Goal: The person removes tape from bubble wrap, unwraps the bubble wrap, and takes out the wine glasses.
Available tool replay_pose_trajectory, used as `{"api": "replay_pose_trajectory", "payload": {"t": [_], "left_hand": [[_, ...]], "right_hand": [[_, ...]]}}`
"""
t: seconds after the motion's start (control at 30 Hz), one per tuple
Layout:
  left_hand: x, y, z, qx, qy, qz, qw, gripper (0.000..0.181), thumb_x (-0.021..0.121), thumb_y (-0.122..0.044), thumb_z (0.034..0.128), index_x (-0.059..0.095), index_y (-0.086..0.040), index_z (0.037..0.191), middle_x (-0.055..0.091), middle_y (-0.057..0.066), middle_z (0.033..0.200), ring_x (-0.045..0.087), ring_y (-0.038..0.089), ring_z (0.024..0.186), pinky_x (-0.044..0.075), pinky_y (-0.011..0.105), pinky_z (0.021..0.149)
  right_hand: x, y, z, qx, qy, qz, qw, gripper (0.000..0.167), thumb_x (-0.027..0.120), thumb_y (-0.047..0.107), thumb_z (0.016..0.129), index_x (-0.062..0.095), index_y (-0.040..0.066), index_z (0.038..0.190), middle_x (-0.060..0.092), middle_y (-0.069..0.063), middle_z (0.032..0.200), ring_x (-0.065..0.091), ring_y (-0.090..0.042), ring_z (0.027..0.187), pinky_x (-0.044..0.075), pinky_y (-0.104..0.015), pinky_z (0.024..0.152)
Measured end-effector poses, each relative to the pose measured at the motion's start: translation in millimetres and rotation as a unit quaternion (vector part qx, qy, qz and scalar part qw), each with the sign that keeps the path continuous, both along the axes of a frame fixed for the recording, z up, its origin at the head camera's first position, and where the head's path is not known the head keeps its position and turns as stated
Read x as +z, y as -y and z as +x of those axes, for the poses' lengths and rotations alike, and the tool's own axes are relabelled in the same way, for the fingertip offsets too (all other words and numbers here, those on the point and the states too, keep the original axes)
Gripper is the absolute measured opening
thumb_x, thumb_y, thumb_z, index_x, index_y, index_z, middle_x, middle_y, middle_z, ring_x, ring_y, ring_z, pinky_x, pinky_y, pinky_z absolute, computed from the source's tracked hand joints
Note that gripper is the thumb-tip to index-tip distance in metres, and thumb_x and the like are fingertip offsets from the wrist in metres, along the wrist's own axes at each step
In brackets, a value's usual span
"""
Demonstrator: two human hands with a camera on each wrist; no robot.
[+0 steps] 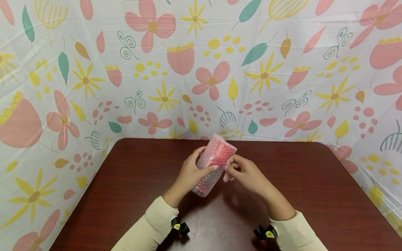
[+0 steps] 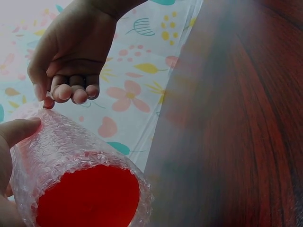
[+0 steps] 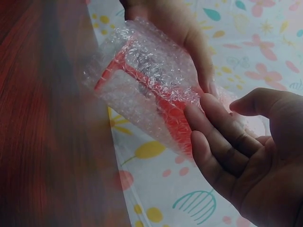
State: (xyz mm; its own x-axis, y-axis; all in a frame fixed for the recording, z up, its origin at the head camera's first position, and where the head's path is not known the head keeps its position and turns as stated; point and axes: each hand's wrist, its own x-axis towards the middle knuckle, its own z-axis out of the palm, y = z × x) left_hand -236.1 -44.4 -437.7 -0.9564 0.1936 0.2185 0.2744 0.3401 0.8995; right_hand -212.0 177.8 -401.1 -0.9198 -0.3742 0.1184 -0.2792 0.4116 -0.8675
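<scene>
A red cylinder wrapped in bubble wrap (image 1: 215, 155) is held tilted above the table. My left hand (image 1: 190, 172) grips it around the side, the thumb lying across the front. From the right, my right hand (image 1: 246, 172) pinches the edge of the bubble wrap (image 2: 61, 127) between thumb and index finger, its other fingers loosely curled. The left wrist view shows a round, flat red end of the cylinder (image 2: 90, 198), framed by the wrap. In the right wrist view, clear wrap (image 3: 156, 61) extends past a red rim. What the cylinder is, I cannot tell.
The dark reddish-brown wooden table (image 1: 125, 195) lies beneath both hands. A white cloth with a flower and leaf pattern (image 1: 176, 80) hangs behind it and along both sides. Small black devices with yellow marks (image 1: 180, 226) sit at both wrists.
</scene>
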Motion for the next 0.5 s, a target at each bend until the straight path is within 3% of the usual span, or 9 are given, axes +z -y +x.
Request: {"api": "replay_pose_trajectory", "payload": {"t": [0.13, 0.27, 0.5], "left_hand": [[-0.2, 0.2, 1.0, -0.003, 0.002, 0.001, 1.0000, 0.077, 0.083, -0.050, 0.0805, 0.046, -0.033, 0.146, 0.060, -0.004, 0.136, 0.061, 0.018, 0.115, 0.054, 0.044, 0.094], [-0.5, 0.1, 1.2, -0.005, 0.000, 0.003, 1.0000, 0.077, 0.082, -0.050, 0.0804, 0.046, -0.033, 0.147, 0.059, -0.004, 0.137, 0.060, 0.018, 0.115, 0.053, 0.044, 0.095], [-1.1, -1.5, 0.4, 0.005, -0.023, -0.006, 0.9997, 0.080, 0.082, -0.050, 0.0804, 0.045, -0.029, 0.147, 0.057, -0.002, 0.139, 0.060, 0.018, 0.117, 0.053, 0.045, 0.096]], "right_hand": [[-1.1, 0.0, 0.4, 0.001, 0.003, -0.002, 1.0000, 0.010, 0.056, 0.012, 0.103, 0.057, 0.003, 0.100, 0.072, -0.004, 0.075, 0.073, -0.019, 0.075, 0.059, -0.031, 0.071], [-1.3, -0.1, 0.6, 0.003, 0.005, -0.001, 1.0000, 0.010, 0.055, 0.009, 0.102, 0.057, 0.000, 0.101, 0.072, -0.004, 0.075, 0.073, -0.021, 0.076, 0.060, -0.034, 0.072], [0.6, 1.8, 1.4, 0.002, 0.026, -0.014, 0.9996, 0.011, 0.052, 0.008, 0.104, 0.057, -0.001, 0.107, 0.073, -0.010, 0.082, 0.073, -0.021, 0.076, 0.061, -0.034, 0.073]]}}
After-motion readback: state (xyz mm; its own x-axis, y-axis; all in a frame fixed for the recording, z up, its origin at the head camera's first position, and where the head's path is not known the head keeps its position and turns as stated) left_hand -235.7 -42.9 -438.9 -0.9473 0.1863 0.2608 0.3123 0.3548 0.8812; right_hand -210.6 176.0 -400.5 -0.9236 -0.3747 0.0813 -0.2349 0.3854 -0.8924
